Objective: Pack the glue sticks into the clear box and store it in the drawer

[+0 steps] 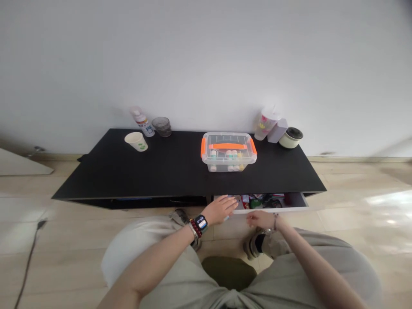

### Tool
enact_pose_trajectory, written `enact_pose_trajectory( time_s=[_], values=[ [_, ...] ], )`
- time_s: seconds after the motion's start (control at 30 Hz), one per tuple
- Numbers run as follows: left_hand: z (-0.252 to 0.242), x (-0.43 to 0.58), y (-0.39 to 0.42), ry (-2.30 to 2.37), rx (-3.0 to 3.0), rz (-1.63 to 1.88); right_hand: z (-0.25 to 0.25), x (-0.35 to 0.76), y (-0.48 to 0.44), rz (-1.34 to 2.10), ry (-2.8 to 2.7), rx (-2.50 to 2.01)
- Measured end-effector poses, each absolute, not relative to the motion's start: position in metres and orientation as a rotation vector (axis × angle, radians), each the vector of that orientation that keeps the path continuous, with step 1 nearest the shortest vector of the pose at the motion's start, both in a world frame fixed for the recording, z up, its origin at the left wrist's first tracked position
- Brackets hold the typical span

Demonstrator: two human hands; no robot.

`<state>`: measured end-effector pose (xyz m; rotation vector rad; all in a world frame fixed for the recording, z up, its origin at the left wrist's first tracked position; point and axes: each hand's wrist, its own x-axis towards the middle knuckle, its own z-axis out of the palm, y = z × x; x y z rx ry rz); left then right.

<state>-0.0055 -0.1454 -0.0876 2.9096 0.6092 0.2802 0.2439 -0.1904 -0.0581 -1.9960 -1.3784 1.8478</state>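
Observation:
My left hand (220,209) reaches over the left end of the pulled-out drawer (291,209), its fingers stretched out and close together, palm down. A small pale bit shows under that hand; I cannot make out what it is. My right hand (261,219) is at the drawer's front edge with its fingers curled in, and whatever they may hold is hidden. Inside the drawer lie mixed small items, among them a green packet (255,203) and dark, tangled-looking things (272,201). Above it, a clear storage box (222,161) with orange clips and handle holds several small bottles.
On the black cabinet (154,171) stand a paper cup (137,141), a spray can (143,122), a grey glass (162,126), a lidded tumbler (266,124), a pale box (277,131) and a cream pot (290,137). A cable (30,257) lies on the floor at left.

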Motion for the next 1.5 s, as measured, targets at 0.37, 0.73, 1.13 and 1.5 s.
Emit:
enact_pose_trajectory(
  time_s=[0.37, 0.73, 1.13, 1.5],
  values=[
    [-0.101, -0.002, -0.170, 0.492, 2.858, 0.121, 0.098, 0.195, -0.032, -0.101, -2.311, -1.628],
    [-0.112, -0.005, -0.189, 0.434, 2.910, 0.237, 0.082, 0.163, 0.022, -0.045, -2.731, -1.724],
    [-0.102, -0.002, -0.214, 0.555, 2.860, -0.139, 0.144, 0.195, -0.057, 0.049, -2.827, -1.522],
    [-0.091, -0.009, -0.252, 0.775, 2.652, -0.233, 0.073, 0.249, -0.177, 0.448, -2.886, -1.488]
  ],
)
